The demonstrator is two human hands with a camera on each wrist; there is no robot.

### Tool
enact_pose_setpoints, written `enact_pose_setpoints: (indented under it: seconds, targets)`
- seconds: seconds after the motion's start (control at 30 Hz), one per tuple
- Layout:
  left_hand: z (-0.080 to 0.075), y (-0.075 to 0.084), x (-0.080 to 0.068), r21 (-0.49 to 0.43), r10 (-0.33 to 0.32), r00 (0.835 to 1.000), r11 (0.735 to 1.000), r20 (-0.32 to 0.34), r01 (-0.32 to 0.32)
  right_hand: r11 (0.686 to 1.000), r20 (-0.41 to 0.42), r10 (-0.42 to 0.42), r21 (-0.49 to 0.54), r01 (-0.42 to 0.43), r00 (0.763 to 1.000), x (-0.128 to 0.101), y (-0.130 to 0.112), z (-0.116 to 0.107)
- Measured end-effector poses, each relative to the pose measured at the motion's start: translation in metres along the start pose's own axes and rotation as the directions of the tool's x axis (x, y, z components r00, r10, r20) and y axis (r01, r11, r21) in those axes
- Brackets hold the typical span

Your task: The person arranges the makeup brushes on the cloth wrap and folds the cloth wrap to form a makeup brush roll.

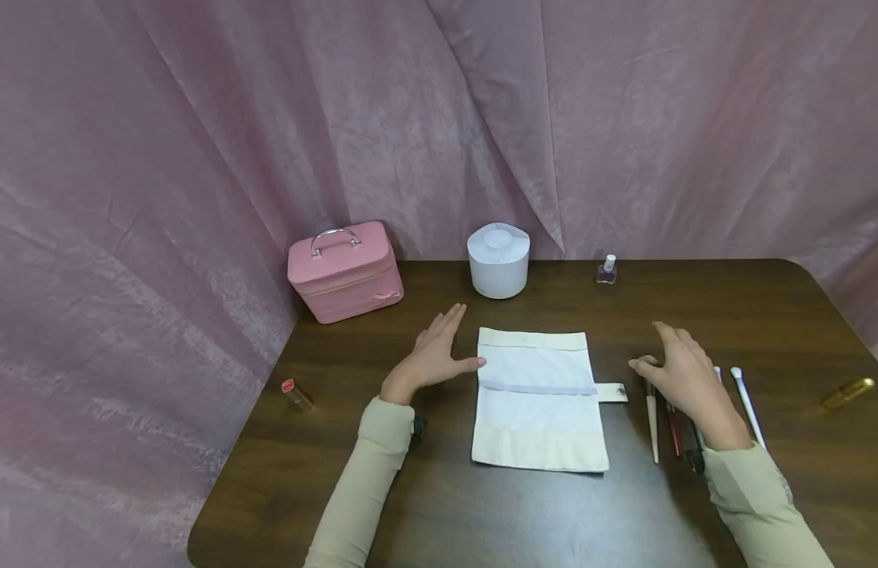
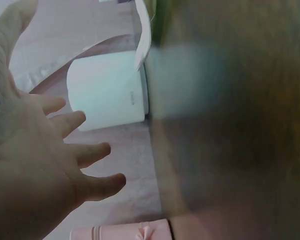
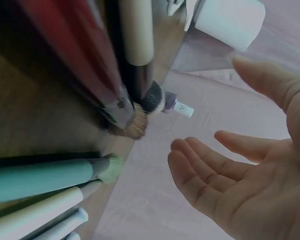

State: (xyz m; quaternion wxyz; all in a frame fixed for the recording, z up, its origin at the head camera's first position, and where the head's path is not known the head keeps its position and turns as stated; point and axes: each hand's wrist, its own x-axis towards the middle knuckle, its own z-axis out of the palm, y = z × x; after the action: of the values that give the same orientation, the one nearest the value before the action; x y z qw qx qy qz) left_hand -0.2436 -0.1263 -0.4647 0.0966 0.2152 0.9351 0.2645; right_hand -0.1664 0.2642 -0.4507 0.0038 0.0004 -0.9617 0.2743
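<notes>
A cream fabric brush roll [image 1: 538, 398] with a lilac band and a snap tab lies flat at the middle of the dark table [image 1: 481, 513]. My left hand [image 1: 449, 343] is spread open just left of the roll, its thumb close to the roll's edge, and holds nothing. Fingers straight, the left hand [image 2: 50, 165] shows in the left wrist view too. My right hand [image 1: 659, 355] hovers, relaxed and holding nothing, over a row of makeup brushes [image 1: 652, 418] to the right of the roll. Beside those brushes [image 3: 125, 75], the right hand [image 3: 240, 185] shows an open palm.
At the back of the table stand a pink vanity case [image 1: 346, 270], a white round container [image 1: 498, 260] and a small nail polish bottle [image 1: 607, 270]. A lipstick [image 1: 297, 394] lies at the left, a gold tube [image 1: 846, 392] at the right. Pink cloth hangs behind.
</notes>
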Motion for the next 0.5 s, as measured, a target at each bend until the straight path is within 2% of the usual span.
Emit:
enact_pose_setpoints:
  seconds: [0.27, 0.5]
  targets:
    - [0.010, -0.001, 0.000, -0.027, 0.017, 0.994, 1.000, 0.105, -0.014, 0.999, 0.021, 0.015, -0.040, -0.014, 1.000, 0.000, 0.004, 0.007]
    - [0.018, 0.004, -0.002, -0.011, 0.029, 0.977, 1.000, 0.209, -0.027, 0.998, 0.040, 0.020, -0.057, -0.018, 0.999, -0.003, 0.007, 0.016]
